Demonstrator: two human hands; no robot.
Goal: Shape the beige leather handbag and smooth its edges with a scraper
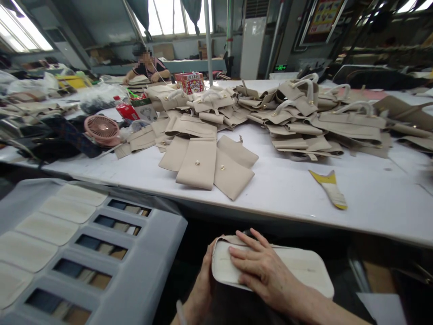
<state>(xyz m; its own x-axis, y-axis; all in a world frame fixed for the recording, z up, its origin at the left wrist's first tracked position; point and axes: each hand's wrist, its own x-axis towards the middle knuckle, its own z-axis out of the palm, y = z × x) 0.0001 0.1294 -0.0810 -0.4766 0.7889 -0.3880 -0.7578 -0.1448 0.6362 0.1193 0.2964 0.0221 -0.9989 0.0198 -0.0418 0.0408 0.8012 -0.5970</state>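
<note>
A bag piece with an oblong, round-cornered white base point(299, 266) is near my lap, below the table edge. A strip of beige leather point(233, 240) shows along its far left edge. My left hand point(207, 271) holds the left end, its fingers mostly hidden behind the piece. Flat across the white surface lies my right hand point(259, 264), fingers spread, the tips near the beige strip. The underside of the piece is out of sight.
Beige bag parts point(196, 162) with metal fittings and handled pieces point(348, 124) pile on the white table point(270, 189). A yellow-and-white scrap point(329, 189) and a pink fan point(102, 130) lie there too. White panels point(47, 225) line a grey slotted stand point(142, 253). A person point(149, 67) sits beyond.
</note>
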